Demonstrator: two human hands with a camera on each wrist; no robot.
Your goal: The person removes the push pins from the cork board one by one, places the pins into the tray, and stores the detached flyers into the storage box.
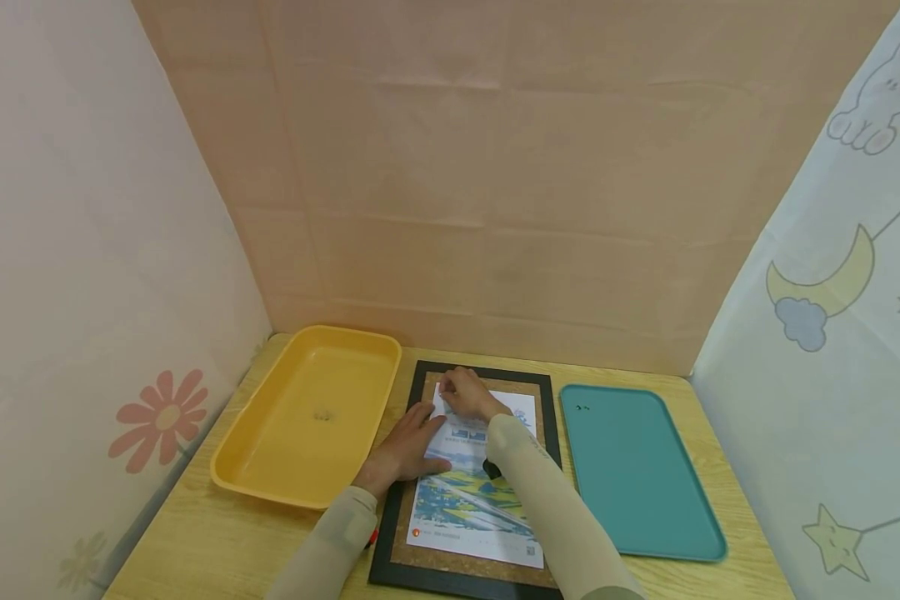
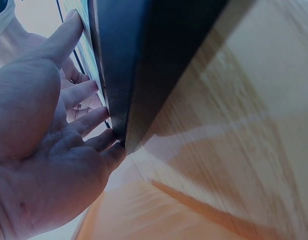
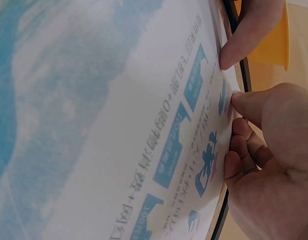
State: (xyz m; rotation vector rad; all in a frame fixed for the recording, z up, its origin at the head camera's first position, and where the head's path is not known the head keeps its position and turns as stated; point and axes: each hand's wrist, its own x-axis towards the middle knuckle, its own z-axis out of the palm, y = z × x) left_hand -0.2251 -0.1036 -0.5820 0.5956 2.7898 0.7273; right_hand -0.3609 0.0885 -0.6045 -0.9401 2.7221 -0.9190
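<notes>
A printed paper poster (image 1: 480, 508) with a blue, green and yellow landscape lies on a cork board (image 1: 450, 560) with a black frame (image 1: 551, 408). My left hand (image 1: 405, 446) rests on the poster's left edge, fingers spread and thumb over the picture. At the upper left corner of the poster, my right hand (image 1: 468, 393) has its fingers curled and its fingertips together against the paper. From the right wrist view, the right thumb (image 3: 251, 106) meets the paper's edge near blue lettering. I cannot tell whether something small sits between those fingertips.
Left of the board stands a yellow tray (image 1: 300, 493), with something small and pale on its floor. A teal tray (image 1: 645, 475) on the right holds a few tiny dark things (image 1: 581, 407) at its upper left. The wooden table (image 1: 187, 542) meets draped walls behind and at both sides.
</notes>
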